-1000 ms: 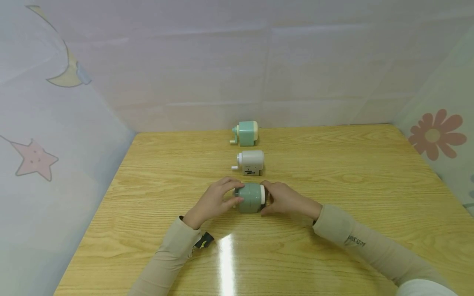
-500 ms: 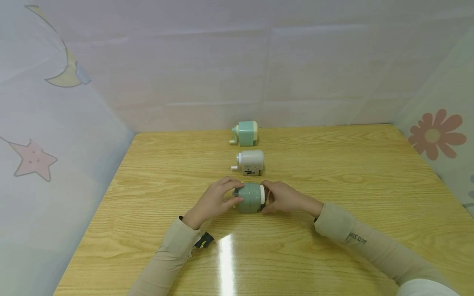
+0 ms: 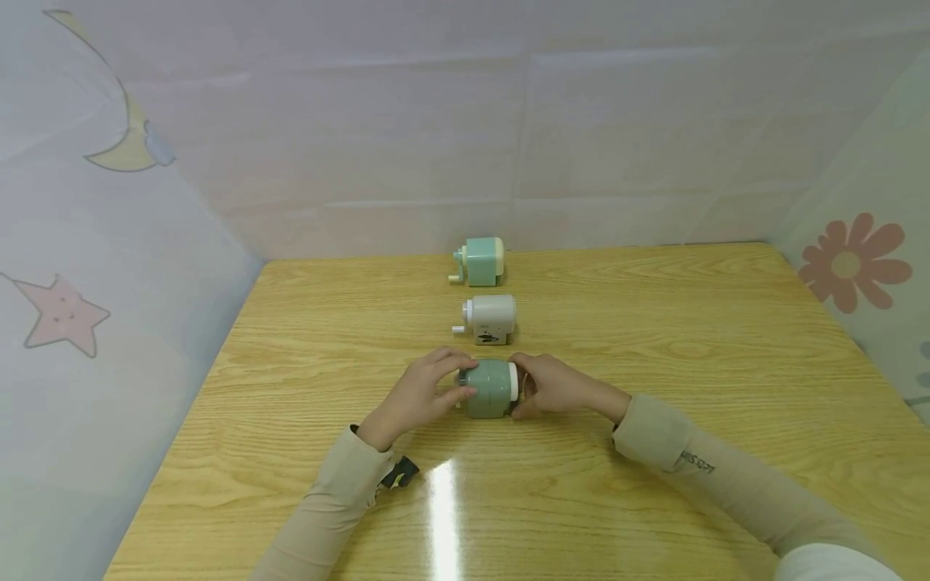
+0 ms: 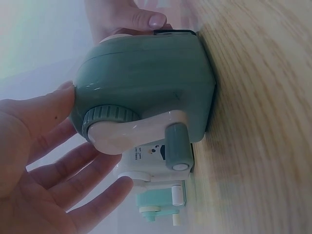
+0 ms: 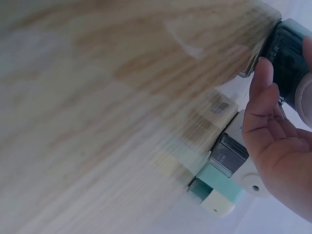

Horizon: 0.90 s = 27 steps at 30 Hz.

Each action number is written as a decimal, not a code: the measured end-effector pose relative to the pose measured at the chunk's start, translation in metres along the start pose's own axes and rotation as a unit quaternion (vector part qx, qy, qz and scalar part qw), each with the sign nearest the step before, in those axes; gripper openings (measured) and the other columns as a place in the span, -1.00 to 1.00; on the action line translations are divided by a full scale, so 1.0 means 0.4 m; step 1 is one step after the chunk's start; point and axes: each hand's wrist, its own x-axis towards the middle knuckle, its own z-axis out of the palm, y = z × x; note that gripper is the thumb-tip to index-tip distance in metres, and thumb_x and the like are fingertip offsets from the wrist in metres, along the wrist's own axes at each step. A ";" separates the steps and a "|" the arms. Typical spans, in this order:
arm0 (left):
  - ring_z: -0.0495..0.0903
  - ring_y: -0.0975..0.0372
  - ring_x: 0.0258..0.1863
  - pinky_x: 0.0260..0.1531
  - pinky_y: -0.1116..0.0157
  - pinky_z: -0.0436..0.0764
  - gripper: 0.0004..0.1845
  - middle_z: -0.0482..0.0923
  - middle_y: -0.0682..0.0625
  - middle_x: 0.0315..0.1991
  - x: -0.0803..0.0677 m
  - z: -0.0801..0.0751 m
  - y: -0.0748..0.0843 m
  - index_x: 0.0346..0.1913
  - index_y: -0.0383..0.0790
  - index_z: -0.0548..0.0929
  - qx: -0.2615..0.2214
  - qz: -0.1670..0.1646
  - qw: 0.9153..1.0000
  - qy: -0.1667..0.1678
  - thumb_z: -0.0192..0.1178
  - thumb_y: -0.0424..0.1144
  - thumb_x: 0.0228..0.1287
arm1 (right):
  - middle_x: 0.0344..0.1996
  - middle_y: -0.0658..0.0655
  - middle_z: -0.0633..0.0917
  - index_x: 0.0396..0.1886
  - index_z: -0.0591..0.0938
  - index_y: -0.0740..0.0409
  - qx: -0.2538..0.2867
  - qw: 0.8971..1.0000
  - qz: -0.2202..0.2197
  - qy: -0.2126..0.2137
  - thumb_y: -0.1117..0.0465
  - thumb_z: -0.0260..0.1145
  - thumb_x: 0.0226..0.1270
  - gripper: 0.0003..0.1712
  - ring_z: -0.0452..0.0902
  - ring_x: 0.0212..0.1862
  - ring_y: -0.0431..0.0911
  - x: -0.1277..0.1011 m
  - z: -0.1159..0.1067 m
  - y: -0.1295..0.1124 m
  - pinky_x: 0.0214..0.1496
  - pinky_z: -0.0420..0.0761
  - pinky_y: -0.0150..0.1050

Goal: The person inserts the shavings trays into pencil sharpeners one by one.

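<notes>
Sage-green pencil sharpener (image 3: pixel 492 388) sits at the near end of a row on the wooden table (image 3: pixel 654 339), unmoved over the last second. Left hand (image 3: pixel 420 394) cups its crank end; right hand (image 3: pixel 554 386) grips the opposite end, both holds unchanged. White sharpener (image 3: pixel 491 318) and mint sharpener (image 3: pixel 481 261) stand beyond.

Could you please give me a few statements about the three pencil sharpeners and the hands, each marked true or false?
1. Three sharpeners stand in a row on the wooden table. True.
2. Both hands are on the white sharpener. False: the left hand and the right hand are on the dark green sharpener, the nearest one.
3. The mint green sharpener stands farthest from the person. True.
4. The dark green sharpener's crank faces the right hand. False: the crank is on the left hand's side.
5. The dark green sharpener is lifted clear of the table. False: it rests on it.
</notes>
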 end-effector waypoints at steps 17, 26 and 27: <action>0.53 0.13 -0.08 -0.11 0.28 0.55 -0.61 0.54 -0.09 -0.08 -0.002 0.004 -0.003 -0.01 -0.30 0.57 0.001 0.007 1.000 0.007 0.28 -0.21 0.11 | -0.46 -0.02 0.56 -0.02 0.43 0.28 -0.002 1.000 -0.006 0.009 0.18 0.51 -0.09 -0.35 0.42 -0.49 -0.22 0.010 0.010 0.001 -0.49 0.47 -0.36; 0.53 0.14 -0.08 -0.10 0.29 0.55 -0.60 0.52 -0.09 -0.06 0.004 0.002 -0.004 0.03 -0.29 0.54 -0.001 0.010 1.000 -0.002 0.26 -0.21 0.14 | -0.35 0.04 0.58 0.09 0.38 0.32 0.008 1.000 -0.004 0.011 0.18 0.49 -0.06 -0.28 0.48 -0.45 -0.19 0.001 0.001 0.008 -0.45 0.52 -0.35; 0.51 0.13 -0.05 -0.07 0.26 0.54 -0.58 0.50 -0.09 -0.02 0.004 -0.001 -0.005 0.07 -0.28 0.52 0.002 0.004 1.000 -0.007 0.24 -0.18 0.16 | -0.31 0.07 0.57 0.13 0.36 0.33 0.004 1.000 0.001 0.016 0.18 0.47 -0.03 -0.26 0.49 -0.42 -0.16 -0.004 -0.005 0.008 -0.43 0.54 -0.33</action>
